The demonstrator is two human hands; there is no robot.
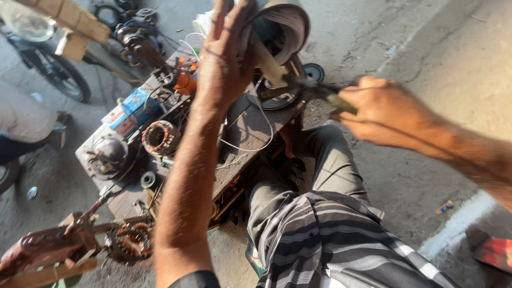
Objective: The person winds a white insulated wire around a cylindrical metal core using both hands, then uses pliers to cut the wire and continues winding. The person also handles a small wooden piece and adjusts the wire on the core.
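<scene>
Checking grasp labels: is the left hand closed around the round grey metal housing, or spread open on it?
Spread open. The left hand lies flat against the round grey metal housing, fingers extended upward, not curled around it.

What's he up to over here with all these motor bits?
A person sits at a low wooden bench strewn with motor parts. The left hand is spread against a round metal housing, steadying it. The right hand grips a tool aimed at the housing's base. A copper-wound stator lies on the bench; another sits near its close end, with loose white wire between.
</scene>
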